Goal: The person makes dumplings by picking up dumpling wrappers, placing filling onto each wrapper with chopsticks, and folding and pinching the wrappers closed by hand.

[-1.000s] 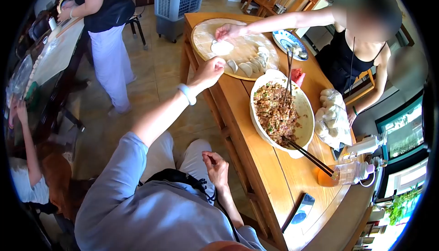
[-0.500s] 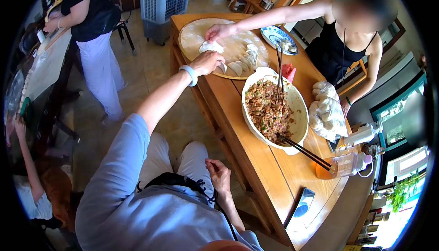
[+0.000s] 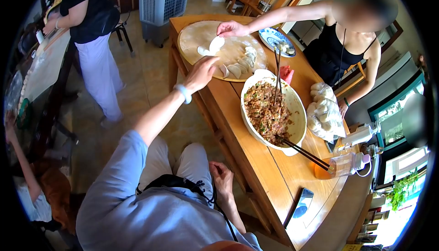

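My left hand (image 3: 199, 74), with a pale bracelet at the wrist, reaches to the near edge of a round floured board (image 3: 190, 36). Its fingers are stretched out and I see nothing held in them. Just beyond the fingertips lies a white dumpling wrapper (image 3: 203, 51). Beside that, another person's hand (image 3: 232, 29) holds up a second wrapper (image 3: 216, 44). Folded dumplings (image 3: 234, 70) sit in a curved row on the board. My right hand (image 3: 222, 178) rests by my lap, fingers loosely curled and apart, with nothing visible in it.
A white bowl (image 3: 299, 109) of minced filling (image 3: 267, 109) with chopsticks stands on the wooden table (image 3: 270, 173). Near it are a bag of dough pieces (image 3: 324, 114), a blue-patterned plate (image 3: 270, 34), a bottle (image 3: 338, 165) and a phone (image 3: 302, 201). Another person stands at left.
My left hand has drawn back from the dumpling at the row's end, which stays on the board. The other person's hand has raised a wrapper. My right hand has shifted slightly.
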The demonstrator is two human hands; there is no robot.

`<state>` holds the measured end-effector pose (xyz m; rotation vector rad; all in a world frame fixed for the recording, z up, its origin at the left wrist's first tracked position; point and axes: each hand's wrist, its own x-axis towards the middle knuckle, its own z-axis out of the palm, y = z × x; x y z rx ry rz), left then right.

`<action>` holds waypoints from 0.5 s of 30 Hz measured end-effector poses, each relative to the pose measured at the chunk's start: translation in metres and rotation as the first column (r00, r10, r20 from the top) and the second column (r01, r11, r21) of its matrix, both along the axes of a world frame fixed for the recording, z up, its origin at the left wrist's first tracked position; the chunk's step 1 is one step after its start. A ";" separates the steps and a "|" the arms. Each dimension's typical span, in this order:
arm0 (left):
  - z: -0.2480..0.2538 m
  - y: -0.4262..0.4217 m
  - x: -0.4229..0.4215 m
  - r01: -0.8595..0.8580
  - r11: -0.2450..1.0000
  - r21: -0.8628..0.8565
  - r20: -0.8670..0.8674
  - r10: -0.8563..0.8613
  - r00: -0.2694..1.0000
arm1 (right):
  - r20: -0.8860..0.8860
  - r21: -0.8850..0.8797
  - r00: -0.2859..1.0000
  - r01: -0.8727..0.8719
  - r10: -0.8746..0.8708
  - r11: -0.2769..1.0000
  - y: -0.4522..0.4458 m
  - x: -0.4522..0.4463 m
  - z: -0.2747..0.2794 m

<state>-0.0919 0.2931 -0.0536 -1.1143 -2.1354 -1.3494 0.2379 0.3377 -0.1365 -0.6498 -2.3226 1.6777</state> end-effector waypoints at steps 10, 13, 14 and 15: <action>-0.158 -0.171 0.123 -0.378 0.917 -0.128 0.376 0.398 0.837 | -0.036 -0.216 0.999 -0.023 0.016 0.976 0.004 0.001 -0.033; -0.239 -0.252 0.165 -0.475 0.796 -0.375 0.497 0.605 0.622 | -0.022 -0.295 0.997 -0.074 0.070 0.953 0.003 -0.005 -0.042; -0.243 -0.274 0.183 -0.491 0.780 -0.389 0.499 0.626 0.599 | -0.110 -0.230 0.987 -0.142 0.120 0.963 0.002 -0.008 -0.039; -0.260 -0.296 0.195 -0.465 0.703 -0.538 0.473 0.708 0.524 | -0.129 -0.245 0.980 -0.176 0.148 0.953 0.002 -0.011 -0.044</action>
